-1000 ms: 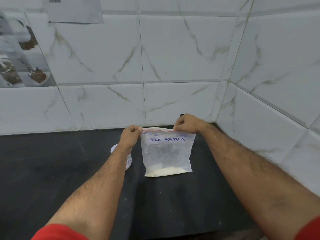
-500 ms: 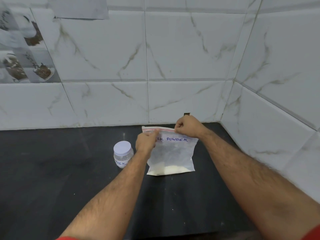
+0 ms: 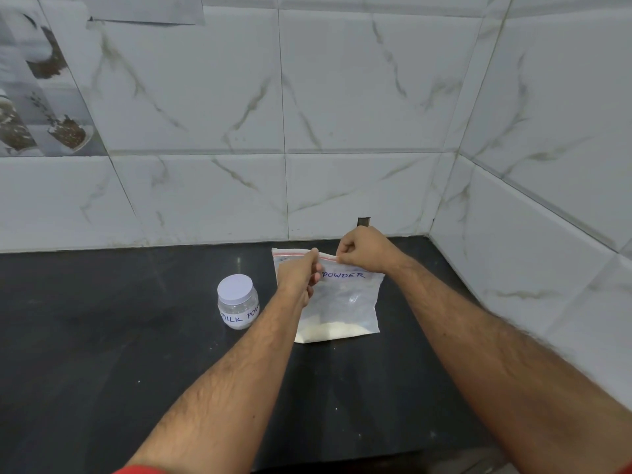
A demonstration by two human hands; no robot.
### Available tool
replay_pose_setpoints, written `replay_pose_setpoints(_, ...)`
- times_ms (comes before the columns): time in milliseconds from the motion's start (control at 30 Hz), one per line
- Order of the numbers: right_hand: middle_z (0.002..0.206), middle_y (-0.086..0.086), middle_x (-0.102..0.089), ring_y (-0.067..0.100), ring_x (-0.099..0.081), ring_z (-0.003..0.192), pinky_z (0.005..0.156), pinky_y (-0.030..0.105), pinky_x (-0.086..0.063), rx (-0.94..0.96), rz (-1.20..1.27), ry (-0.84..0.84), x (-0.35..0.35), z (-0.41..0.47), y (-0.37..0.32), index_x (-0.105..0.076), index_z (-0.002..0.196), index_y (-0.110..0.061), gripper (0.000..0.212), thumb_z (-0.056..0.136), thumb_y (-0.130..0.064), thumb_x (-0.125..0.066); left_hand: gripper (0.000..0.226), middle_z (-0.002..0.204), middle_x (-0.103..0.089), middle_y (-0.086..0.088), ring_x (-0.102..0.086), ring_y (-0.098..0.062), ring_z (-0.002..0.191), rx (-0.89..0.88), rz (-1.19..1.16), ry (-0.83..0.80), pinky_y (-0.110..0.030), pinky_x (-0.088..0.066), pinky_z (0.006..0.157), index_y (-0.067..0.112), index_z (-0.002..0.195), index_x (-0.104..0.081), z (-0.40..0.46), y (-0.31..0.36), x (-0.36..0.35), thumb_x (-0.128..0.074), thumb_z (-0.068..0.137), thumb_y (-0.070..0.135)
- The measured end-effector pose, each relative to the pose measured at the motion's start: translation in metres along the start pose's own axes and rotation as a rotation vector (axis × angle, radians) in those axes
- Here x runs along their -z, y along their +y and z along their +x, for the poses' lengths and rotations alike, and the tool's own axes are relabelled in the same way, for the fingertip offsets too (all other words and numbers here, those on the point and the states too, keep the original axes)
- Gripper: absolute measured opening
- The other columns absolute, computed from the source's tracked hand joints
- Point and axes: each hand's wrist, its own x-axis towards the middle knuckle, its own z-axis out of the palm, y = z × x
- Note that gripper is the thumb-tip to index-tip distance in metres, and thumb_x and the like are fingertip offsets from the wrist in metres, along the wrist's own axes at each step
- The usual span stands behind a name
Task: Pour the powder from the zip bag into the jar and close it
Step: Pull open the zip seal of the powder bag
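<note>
While it stands upright on the black stone counter (image 3: 102,354), we log the clear plastic zip bag (image 3: 345,302), white powder (image 3: 333,331) settled low. Our left hand (image 3: 299,273) and right hand (image 3: 364,249) pinch its red seal. Just left: clear lidded jar (image 3: 238,306).

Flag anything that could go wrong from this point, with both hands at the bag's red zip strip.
1. Both hands, left hand and right hand, pinch the clear plastic zip bag only at its top; a sudden pull could jolt the white powder out.
2. The small clear jar keeps its white lid on, so pouring now would spill onto the black countertop.
</note>
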Motion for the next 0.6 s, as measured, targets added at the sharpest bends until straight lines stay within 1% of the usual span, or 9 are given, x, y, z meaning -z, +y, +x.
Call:
replay_pose_setpoints(133, 0.064, -0.013, -0.067, 0.004, -0.061, 0.065, 0.067, 0.026, -0.053, -0.013, 0.016, 0.007, -0.002, 0.000, 0.003, -0.076, 0.073, -0.015, 0.009, 0.078, -0.013, -0.069, 0.021, 0.058, -0.061, 0.006, -0.046, -0.002, 0.044, 0.013, 0.000, -0.009, -0.015, -0.026, 0.038, 0.018, 0.070, -0.061, -0.003, 0.003, 0.001, -0.062, 0.091, 0.019)
replay_pose_setpoints(267, 0.068, -0.012, -0.069, 0.003, -0.061, 0.066, 0.067, 0.024, -0.050, -0.014, 0.069, 0.017, -0.002, 0.000, 0.006, -0.077, 0.076, -0.013, 0.006, 0.079, -0.016, -0.073, 0.022, 0.058, -0.061, 0.006, -0.046, -0.001, 0.040, -0.034, 0.020, -0.037, -0.015, -0.029, 0.039, 0.018, 0.072, -0.060, -0.003, 0.002, 0.003, -0.061, 0.095, 0.018)
replay_pose_setpoints(333, 0.074, -0.010, -0.072, 0.004, -0.064, 0.072, 0.069, 0.025, -0.052, -0.024, 0.106, 0.018, 0.000, 0.000, 0.007, -0.077, 0.079, -0.013, 0.013, 0.081, -0.025, -0.076, 0.026, 0.056, -0.061, 0.007, -0.046, -0.001, 0.042, -0.074, 0.040, -0.057, -0.017, -0.029, 0.041, 0.019, 0.069, -0.059, -0.002, 0.002, 0.003, -0.060, 0.095, 0.018)
replay_pose_setpoints(400, 0.079, -0.002, -0.074, 0.008, -0.062, 0.072, 0.069, 0.026, -0.051, -0.056, 0.099, -0.006, 0.003, 0.004, 0.010, -0.076, 0.083, -0.009, 0.022, 0.083, -0.031, -0.075, 0.027, 0.057, -0.062, 0.005, -0.046, -0.003, 0.044, -0.117, 0.082, -0.068, -0.018, -0.030, 0.043, 0.018, 0.067, -0.059, -0.003, 0.003, 0.003, -0.060, 0.094, 0.016)
replay_pose_setpoints(500, 0.084, 0.017, -0.071, 0.013, -0.054, 0.070, 0.069, 0.032, -0.048, -0.106, 0.093, -0.065, 0.008, 0.010, 0.014, -0.070, 0.082, 0.001, 0.025, 0.082, -0.024, -0.067, 0.024, 0.066, -0.066, -0.004, -0.047, -0.005, 0.043, -0.169, 0.154, -0.079, -0.018, -0.029, 0.041, 0.017, 0.066, -0.059, -0.002, 0.008, 0.002, -0.059, 0.090, 0.012)
replay_pose_setpoints(533, 0.084, 0.018, -0.071, 0.013, -0.053, 0.071, 0.069, 0.032, -0.047, -0.117, 0.092, -0.071, 0.011, 0.011, 0.015, -0.069, 0.081, 0.002, 0.023, 0.082, -0.020, -0.064, 0.023, 0.069, -0.067, -0.006, -0.048, -0.005, 0.043, -0.179, 0.173, -0.087, -0.018, -0.028, 0.040, 0.017, 0.066, -0.057, -0.003, 0.011, 0.002, -0.058, 0.089, 0.011)
replay_pose_setpoints(600, 0.079, 0.014, -0.070, 0.012, -0.054, 0.070, 0.068, 0.030, -0.047, -0.134, 0.074, -0.078, 0.017, 0.013, 0.015, -0.070, 0.079, 0.000, 0.017, 0.082, -0.016, -0.063, 0.021, 0.073, -0.068, -0.008, -0.049, -0.007, 0.045, -0.182, 0.208, -0.105, -0.017, -0.028, 0.040, 0.017, 0.068, -0.057, -0.004, 0.016, 0.001, -0.059, 0.088, 0.011)
